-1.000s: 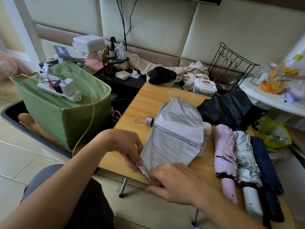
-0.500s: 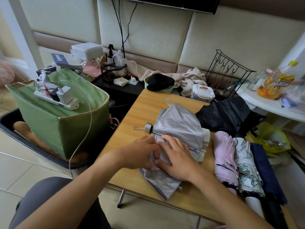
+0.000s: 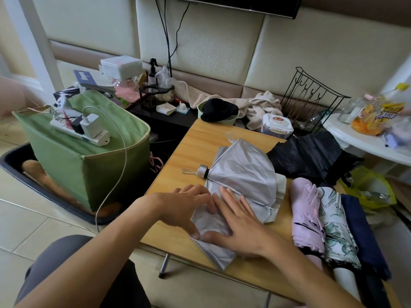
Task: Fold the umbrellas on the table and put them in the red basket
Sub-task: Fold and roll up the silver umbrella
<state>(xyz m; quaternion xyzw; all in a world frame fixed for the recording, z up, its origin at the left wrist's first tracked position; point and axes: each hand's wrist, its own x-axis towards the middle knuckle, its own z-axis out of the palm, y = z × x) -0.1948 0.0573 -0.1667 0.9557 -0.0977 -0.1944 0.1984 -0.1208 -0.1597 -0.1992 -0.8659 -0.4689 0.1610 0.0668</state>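
Observation:
A silver umbrella (image 3: 242, 174) lies half collapsed on the wooden table (image 3: 182, 156), its capped tip and cord loop pointing left. My left hand (image 3: 186, 207) and my right hand (image 3: 240, 221) press flat on the near part of its canopy, side by side, fingers straight. To the right lie three folded umbrellas: a pink umbrella (image 3: 305, 216), a floral umbrella (image 3: 335, 227) and a navy umbrella (image 3: 364, 232). A black umbrella (image 3: 311, 156) sits loosely bunched at the back right. No red basket is in view.
A green fabric bin (image 3: 89, 161) with a power strip (image 3: 84, 134) on top stands left of the table. A wipes container (image 3: 277, 126), towels and a black wire rack (image 3: 311, 101) crowd the far edge. A white side table (image 3: 364, 141) with bottles is at the right.
My hands moved from pinching the canopy's near corner up onto the fabric, which now lies folded flatter under both palms. The view has tilted up slightly.

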